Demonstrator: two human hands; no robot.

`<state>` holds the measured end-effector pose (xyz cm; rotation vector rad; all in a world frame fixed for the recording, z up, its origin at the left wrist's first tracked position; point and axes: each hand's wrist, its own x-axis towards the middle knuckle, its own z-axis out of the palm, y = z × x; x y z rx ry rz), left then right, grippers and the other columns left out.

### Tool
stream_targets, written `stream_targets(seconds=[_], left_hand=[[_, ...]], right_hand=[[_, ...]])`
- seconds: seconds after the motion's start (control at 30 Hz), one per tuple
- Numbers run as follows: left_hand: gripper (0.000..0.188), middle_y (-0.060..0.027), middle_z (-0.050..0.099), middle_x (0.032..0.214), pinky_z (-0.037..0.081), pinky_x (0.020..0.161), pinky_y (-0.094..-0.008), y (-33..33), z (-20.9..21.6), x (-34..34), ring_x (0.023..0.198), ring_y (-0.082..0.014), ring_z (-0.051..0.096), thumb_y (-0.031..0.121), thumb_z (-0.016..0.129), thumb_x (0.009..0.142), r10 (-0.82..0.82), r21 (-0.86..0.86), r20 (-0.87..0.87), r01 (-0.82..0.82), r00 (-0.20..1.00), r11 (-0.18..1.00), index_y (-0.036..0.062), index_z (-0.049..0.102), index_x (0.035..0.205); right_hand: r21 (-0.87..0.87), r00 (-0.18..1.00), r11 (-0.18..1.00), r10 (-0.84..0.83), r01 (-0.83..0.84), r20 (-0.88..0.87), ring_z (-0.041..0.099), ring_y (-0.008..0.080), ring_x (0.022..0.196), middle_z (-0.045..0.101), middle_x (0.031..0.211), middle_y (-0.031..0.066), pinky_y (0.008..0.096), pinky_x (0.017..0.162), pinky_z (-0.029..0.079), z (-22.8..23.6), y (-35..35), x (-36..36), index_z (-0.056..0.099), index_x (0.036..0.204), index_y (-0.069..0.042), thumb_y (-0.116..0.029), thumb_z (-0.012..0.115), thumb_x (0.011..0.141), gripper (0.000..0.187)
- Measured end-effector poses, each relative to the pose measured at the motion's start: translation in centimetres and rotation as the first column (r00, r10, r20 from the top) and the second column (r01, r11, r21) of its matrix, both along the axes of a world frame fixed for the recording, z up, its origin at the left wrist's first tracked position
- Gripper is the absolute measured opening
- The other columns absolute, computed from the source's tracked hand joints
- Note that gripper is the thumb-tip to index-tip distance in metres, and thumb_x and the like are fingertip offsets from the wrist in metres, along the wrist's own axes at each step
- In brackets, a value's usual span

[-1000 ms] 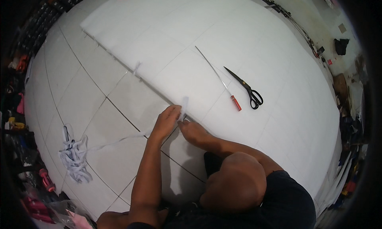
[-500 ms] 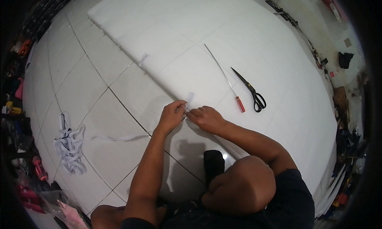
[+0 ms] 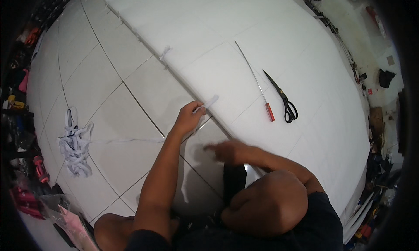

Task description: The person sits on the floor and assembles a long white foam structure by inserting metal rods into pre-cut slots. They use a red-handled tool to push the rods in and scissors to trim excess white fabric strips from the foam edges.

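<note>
My left hand [image 3: 188, 118] pinches a thin white strip [image 3: 211, 102] at the edge of the large white foam sheet [image 3: 244, 46] on the tiled floor [image 3: 87, 76]. My right hand [image 3: 227, 151] is blurred beside that edge; I cannot tell its grip. Red-handled screwdriver [image 3: 261, 91] and black scissors [image 3: 283, 100] lie on the foam.

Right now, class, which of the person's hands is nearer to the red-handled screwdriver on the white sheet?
The right hand. It hovers, blurred, below and left of the red-handled screwdriver. The left hand is farther left, pinching a white strip at the white sheet edge.
</note>
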<state>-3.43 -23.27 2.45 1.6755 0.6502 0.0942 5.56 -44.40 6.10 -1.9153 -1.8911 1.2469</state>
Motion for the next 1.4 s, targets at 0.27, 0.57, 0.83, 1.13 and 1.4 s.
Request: stream_targets(seconds=[0.27,0.57,0.83,1.13,1.4], left_hand=[[0.028,-0.0048,0.069,0.086,0.049,0.07,-0.0292,2.1,1.8,-0.4,0.076,-0.0127,0.061,0.026,0.059,0.097,-0.027,0.076,-0.076,0.033,0.997,0.997,0.0022,0.067,0.109],[0.028,-0.007,0.069,0.089,0.051,0.075,-0.0311,3.6,0.4,-1.3,0.076,-0.0139,0.061,0.023,0.06,0.097,-0.116,0.135,-0.174,0.141,0.978,0.981,-0.0003,0.066,0.113],[0.027,-0.0101,0.071,0.093,0.051,0.078,-0.0315,0.0,-0.4,-0.5,0.081,-0.0161,0.064,0.022,0.06,0.098,0.069,0.027,0.157,-0.074,0.985,0.997,-0.0016,0.067,0.11],[0.031,-0.0114,0.071,0.095,0.051,0.081,-0.0322,-0.5,0.9,2.7,0.088,-0.0185,0.066,0.023,0.059,0.098,-0.058,0.097,0.051,0.053,0.997,0.994,-0.0023,0.067,0.113],[0.03,-0.0122,0.069,0.095,0.05,0.079,-0.0343,1.2,-1.1,1.7,0.088,-0.02,0.063,0.023,0.063,0.093,-0.079,-0.007,0.072,0.08,0.994,0.997,-0.0019,0.068,0.109]], right_hand=[[0.197,0.96,0.979,-0.097,0.045,0.262,0.068,0.0294,0.093,0.062,0.105,0.0198,0.0421,0.072,0.057,-3.9,3.5,-3.9,0.061,0.116,-0.003,-0.01,0.057,0.091,0.026],[0.438,0.9,0.899,-0.215,0.03,0.379,0.065,0.0285,0.083,0.057,0.101,0.0128,0.0401,0.065,0.056,-6.0,6.0,-1.7,0.06,0.093,-0.005,-0.008,0.059,0.083,0.011],[0.512,0.895,0.839,-0.07,-0.185,0.439,0.065,0.0281,0.081,0.061,0.084,0.0123,0.0401,0.071,0.053,-6.0,5.7,-1.7,0.061,0.078,-0.004,-0.01,0.059,0.08,0.007],[0.527,0.938,0.821,0.029,-0.219,0.344,0.067,0.0292,0.082,0.065,0.085,0.0119,0.0412,0.074,0.054,-4.7,5.0,-1.5,0.062,0.082,-0.004,-0.009,0.061,0.08,0.006],[0.726,0.92,0.687,-0.259,-0.038,0.293,0.066,0.0281,0.079,0.067,0.087,0.0072,0.0395,0.07,0.052,2.0,9.2,8.9,0.068,0.098,-0.009,-0.011,0.068,0.082,0.016]])
